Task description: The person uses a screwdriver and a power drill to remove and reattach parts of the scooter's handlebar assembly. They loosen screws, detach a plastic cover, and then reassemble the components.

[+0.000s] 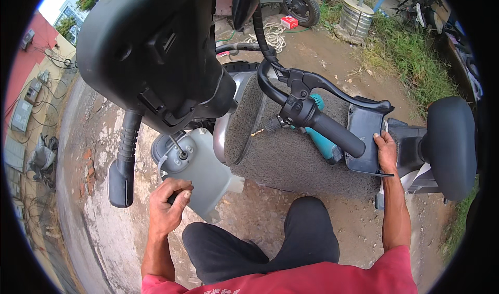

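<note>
My right hand [385, 151] grips the near right edge of a shallow black plastic panel [364, 133], thumb on top and the other fingers mostly hidden. The panel rests over the scooter's seat, which has a grey mesh cover [280, 161]. My left hand [170, 204] is closed, its fingers curled around something small and dark that I cannot make out. Just beyond it is a light grey plastic panel [210, 177], below a rear-view mirror [176, 146] on a metal stem. A teal power drill [323, 144] with a bit lies on the seat, partly behind the handlebar grip [338, 134].
The scooter's large black front body [150, 49] fills the upper left. Its other handlebar grip [122, 177] hangs lower. A padded black backrest [451, 148] stands at the right. Behind are a coiled rope [273, 36], a red box [289, 22] and a metal bucket [356, 19].
</note>
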{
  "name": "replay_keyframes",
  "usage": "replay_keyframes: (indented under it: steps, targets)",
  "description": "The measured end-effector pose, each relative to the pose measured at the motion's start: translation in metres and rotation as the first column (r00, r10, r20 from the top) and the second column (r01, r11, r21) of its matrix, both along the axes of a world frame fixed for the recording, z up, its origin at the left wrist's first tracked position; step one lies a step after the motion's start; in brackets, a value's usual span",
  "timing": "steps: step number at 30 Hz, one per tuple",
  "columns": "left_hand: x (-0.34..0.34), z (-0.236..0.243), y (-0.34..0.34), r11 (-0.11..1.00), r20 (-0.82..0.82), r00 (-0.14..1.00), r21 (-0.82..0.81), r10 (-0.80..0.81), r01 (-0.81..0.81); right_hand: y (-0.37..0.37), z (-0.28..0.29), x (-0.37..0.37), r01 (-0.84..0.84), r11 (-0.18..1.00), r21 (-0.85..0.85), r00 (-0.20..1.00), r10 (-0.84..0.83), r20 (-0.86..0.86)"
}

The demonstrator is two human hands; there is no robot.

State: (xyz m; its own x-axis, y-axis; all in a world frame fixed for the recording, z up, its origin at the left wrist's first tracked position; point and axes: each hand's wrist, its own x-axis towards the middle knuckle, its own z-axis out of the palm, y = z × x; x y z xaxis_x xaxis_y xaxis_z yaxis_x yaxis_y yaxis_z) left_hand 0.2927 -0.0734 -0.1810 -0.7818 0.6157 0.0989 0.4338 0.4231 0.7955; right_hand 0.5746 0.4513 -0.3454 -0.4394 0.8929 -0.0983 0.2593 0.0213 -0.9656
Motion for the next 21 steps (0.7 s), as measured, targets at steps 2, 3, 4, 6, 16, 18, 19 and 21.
replay_keyframes:
  steps: [2, 3, 4, 6, 16, 18, 19, 21]
  targets:
    - [0.005, -0.003, -0.006, 1.0, -0.139, 0.99, 0.009, -0.018, 0.02, 0.017, -0.013, -0.003, -0.016, 0.999, 0.047, 0.999, 0.018, -0.039]
    - [0.012, -0.002, -0.01, 0.997, -0.134, 0.989, 0.052, 0.066, -0.06, 0.021, -0.018, -0.008, -0.013, 0.999, 0.046, 0.996, 0.018, -0.091]
    - [0.021, 0.005, -0.016, 0.992, -0.156, 0.981, 0.082, 0.112, -0.1, 0.021, -0.02, -0.009, -0.009, 0.999, 0.034, 0.996, 0.012, -0.087]
    - [0.035, 0.023, -0.03, 0.98, -0.245, 0.954, 0.141, 0.173, -0.141, 0.013, -0.009, -0.011, -0.004, 1.0, 0.012, 0.996, 0.006, -0.088]
    - [0.092, 0.127, 0.005, 0.938, -0.665, 0.725, 0.339, 0.181, 0.077, 0.002, 0.008, -0.013, -0.09, 0.974, 0.21, 0.991, 0.067, 0.112]
    - [0.096, 0.127, 0.027, 0.974, -0.699, 0.71, 0.208, 0.085, 0.089, 0.007, 0.009, -0.006, -0.11, 0.97, 0.218, 0.986, 0.079, 0.147]
    - [0.097, 0.132, 0.041, 0.982, -0.711, 0.701, 0.165, 0.054, 0.092, 0.013, 0.011, -0.003, -0.129, 0.976, 0.175, 0.983, 0.102, 0.153]
    - [0.099, 0.142, 0.055, 0.986, -0.741, 0.669, 0.144, 0.051, 0.084, 0.019, 0.008, 0.002, -0.173, 0.982, 0.075, 0.975, 0.16, 0.156]
